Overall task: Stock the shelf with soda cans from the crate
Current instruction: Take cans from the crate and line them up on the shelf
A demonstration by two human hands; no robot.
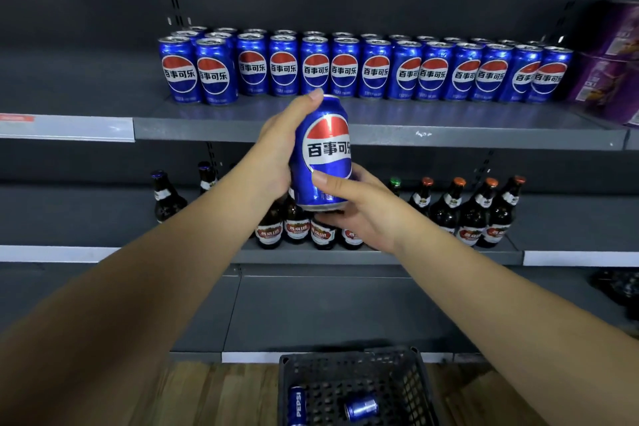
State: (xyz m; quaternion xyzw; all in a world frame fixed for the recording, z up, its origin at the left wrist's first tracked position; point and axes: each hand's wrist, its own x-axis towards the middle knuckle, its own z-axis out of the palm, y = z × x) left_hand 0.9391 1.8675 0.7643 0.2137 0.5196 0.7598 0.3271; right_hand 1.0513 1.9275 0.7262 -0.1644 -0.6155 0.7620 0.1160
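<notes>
The left hand (276, 152) and right hand (366, 214) are gripping one upright Pepsi can (323, 149) with curled fingers (328, 181) before the shelf (449, 119) edge, and placement is probably requiring a lift onto the bare strip fronting the stocked row (375, 69).

Cans (345, 69) line the upper shelf (380, 131); bottles (470, 214) stand on the shelf below; the crate (356, 387) sits on the floor (207, 394) in front.

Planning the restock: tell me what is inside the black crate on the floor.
Inside the crate: one Pepsi can against the left wall, a second Pepsi can lying on its side mid-floor. The crate's near part runs off the picture's bottom edge, so anything there is unseen.
</notes>
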